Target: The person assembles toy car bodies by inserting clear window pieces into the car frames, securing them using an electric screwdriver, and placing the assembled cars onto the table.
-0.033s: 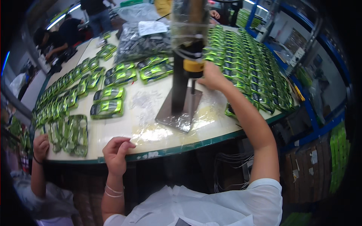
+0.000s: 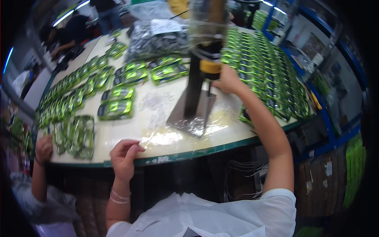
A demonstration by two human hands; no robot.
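Observation:
My left hand is at the front edge of the table, its fingers curled in and the thumb pressed to them. Anything in that pinch is too small to make out. My right hand reaches forward past a dark upright post with a yellow band. Its fingers are partly hidden by the post, so what they touch does not show. The post stands on a flat metal base plate. Left of it lie green-and-black packaged items in clear plastic.
Long rows of the same green packs cover the table's right side; more rows run along the left. A plastic bag of grey parts lies behind. At the left edge is another person's hand, beside clear-and-green packs.
The whole view has shifted slightly, with the table and post now a little farther right. Both my hands keep nearly the same pose.

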